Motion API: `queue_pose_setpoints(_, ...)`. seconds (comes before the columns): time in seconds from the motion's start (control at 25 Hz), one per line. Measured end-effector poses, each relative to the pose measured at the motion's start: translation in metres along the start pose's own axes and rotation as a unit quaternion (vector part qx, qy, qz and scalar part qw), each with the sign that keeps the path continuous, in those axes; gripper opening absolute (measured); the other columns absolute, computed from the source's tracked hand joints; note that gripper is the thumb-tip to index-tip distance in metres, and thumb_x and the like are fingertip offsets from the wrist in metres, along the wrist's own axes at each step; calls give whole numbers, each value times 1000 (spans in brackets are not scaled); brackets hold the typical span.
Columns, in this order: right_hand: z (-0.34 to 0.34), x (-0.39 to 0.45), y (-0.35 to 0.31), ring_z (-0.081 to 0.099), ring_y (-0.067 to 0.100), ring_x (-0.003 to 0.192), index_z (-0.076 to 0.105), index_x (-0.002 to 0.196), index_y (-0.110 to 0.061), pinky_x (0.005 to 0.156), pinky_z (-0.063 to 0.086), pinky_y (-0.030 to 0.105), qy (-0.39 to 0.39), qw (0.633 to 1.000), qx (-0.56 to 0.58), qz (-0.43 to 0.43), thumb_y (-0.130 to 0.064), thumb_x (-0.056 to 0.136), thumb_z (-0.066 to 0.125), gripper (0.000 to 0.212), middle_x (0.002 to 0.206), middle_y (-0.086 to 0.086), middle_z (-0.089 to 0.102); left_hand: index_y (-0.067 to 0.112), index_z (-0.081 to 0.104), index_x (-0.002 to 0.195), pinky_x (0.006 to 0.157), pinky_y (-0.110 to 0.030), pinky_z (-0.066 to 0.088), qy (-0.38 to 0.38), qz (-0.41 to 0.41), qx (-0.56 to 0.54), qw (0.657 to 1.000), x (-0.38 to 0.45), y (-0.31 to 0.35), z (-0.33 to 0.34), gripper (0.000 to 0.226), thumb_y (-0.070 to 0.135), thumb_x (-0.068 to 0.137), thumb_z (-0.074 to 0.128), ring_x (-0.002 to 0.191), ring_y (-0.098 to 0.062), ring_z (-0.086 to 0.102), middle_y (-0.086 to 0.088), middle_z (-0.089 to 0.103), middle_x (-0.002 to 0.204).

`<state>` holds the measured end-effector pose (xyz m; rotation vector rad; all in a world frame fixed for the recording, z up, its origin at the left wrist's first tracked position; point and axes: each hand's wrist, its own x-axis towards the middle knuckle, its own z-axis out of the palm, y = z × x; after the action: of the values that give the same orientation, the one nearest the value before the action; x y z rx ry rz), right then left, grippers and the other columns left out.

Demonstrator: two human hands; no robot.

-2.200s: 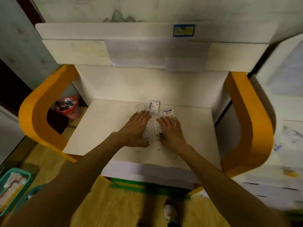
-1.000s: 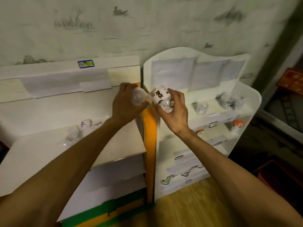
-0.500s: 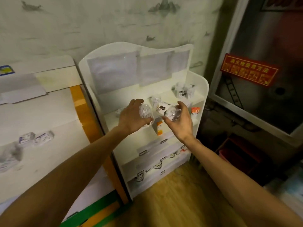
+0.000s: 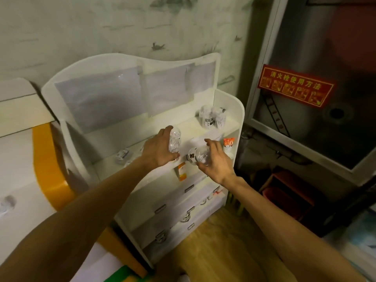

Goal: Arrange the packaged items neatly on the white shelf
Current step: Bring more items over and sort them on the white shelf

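A white tiered shelf [image 4: 240, 110] stands against the wall. My left hand [image 4: 156, 149] grips a clear plastic package [image 4: 175, 141] filled with small white sticks, held upright over the top tier. My right hand [image 4: 215, 161] holds a second clear package [image 4: 198, 156] with a dark label, tilted on its side at the front lip of that tier. Two similar packages [image 4: 212, 118] stand at the tier's far right. A small pack [image 4: 123, 156] lies on the tier's left part.
An orange and white box [image 4: 181, 170] and an orange-topped item [image 4: 228, 143] sit on the tier below. Lower tiers hold several small items [image 4: 186, 216]. A white and orange counter [image 4: 22, 159] is at left, a metal cabinet with a red sign [image 4: 295, 85] at right.
I turned from the counter, where both hands picked up packages, to the white shelf. Over the last half second both hands moved forward and down onto the top tier.
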<state>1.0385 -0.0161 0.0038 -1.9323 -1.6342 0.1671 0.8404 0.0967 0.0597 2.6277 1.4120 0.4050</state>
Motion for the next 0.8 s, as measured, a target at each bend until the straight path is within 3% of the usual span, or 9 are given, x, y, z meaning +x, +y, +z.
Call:
queue_pose_setpoints(0.24, 18, 95, 15, 52, 29, 128, 21, 154, -23, 93, 50, 42, -111, 992, -59, 20, -47, 81, 74, 94, 146, 6, 41, 24, 11, 153, 87, -44, 55, -57, -84, -39, 994, 70, -39, 24, 116, 53, 67, 83, 115, -33, 59, -7, 51, 140)
queue_pose_setpoints(0.8, 104, 205, 42, 52, 35, 126, 20, 155, -17, 94, 50, 46, -159, 986, -10, 56, -40, 88, 70, 86, 149, 11, 40, 13, 5, 156, 96, -45, 47, -66, -158, -84, 982, 129, -66, 112, 110, 36, 77, 78, 124, -34, 51, -15, 44, 146)
